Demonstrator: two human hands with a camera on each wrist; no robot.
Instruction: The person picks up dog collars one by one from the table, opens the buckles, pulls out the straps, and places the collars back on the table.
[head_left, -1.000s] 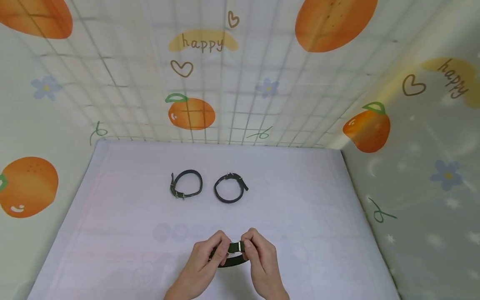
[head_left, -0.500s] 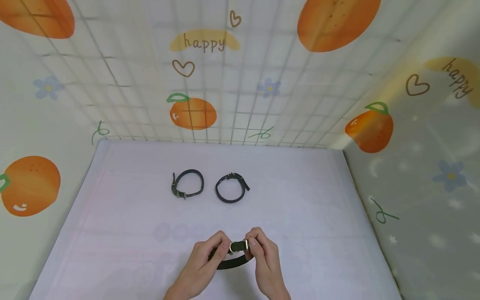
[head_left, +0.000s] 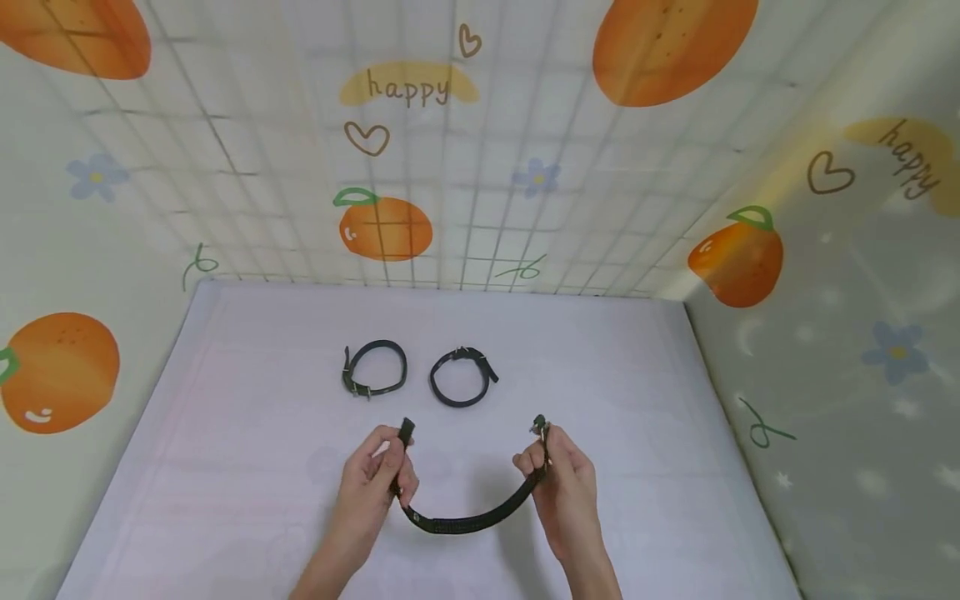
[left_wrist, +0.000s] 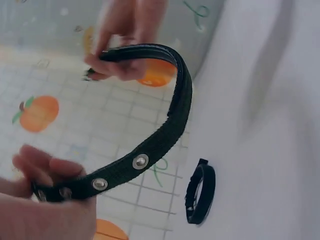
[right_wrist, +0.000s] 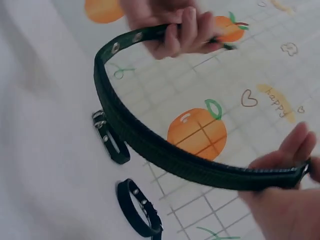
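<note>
On my feed the pale table (head_left: 630,358) filled the lower view. Above it the left hand (head_left: 363,492) and right hand (head_left: 566,492) each had fingers clamped on one end of the dark strap (head_left: 472,524). I judged that strap fully unfastened: its ends stood well apart, the middle sagging between. Beyond the hands, the left loop (head_left: 361,389) and right loop (head_left: 461,404) lay buckled on the tabletop, apparently not dealt with. The strap looked blackish green and woven, with metal hardware (head_left: 538,427) at the right end and silvery eyelets (left_wrist: 100,184) toward the left.
</note>
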